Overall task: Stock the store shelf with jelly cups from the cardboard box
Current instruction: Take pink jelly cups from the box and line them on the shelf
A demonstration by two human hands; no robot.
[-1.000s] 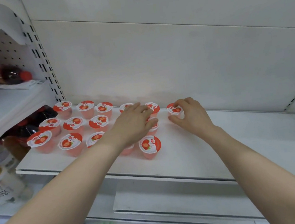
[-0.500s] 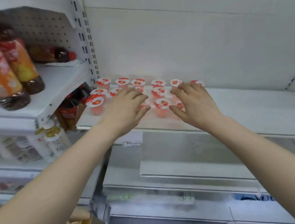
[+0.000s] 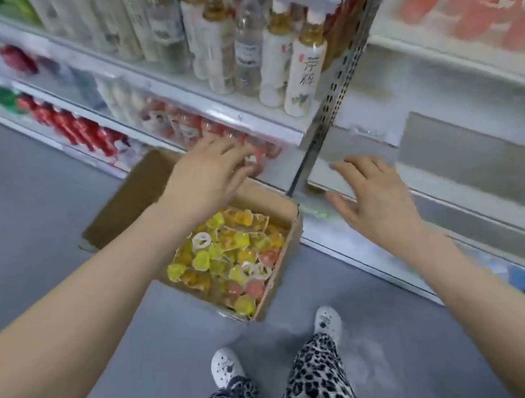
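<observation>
An open cardboard box (image 3: 291, 255) sits on the grey floor against the shelving, filled with several yellow, orange and pink jelly cups (image 3: 229, 260). My left hand (image 3: 207, 176) hovers above the box's far left corner, empty, fingers spread. My right hand (image 3: 372, 197) hangs to the right of the box in front of the lower shelves, also empty with fingers apart. Red-lidded jelly cups (image 3: 476, 0) stand blurred on the white shelf (image 3: 456, 50) at the upper right.
Bottled drinks (image 3: 298, 58) fill the shelves to the left of a perforated upright (image 3: 340, 86). Red bottles (image 3: 76, 130) line a low shelf at the left. The box's flap (image 3: 132, 196) lies open toward the left. My feet in white shoes (image 3: 225, 366) stand on the floor just before the box.
The view has swung down from the shelf to the box on the floor. Both hands have left the jelly cups on the shelf and dropped toward the box, empty.
</observation>
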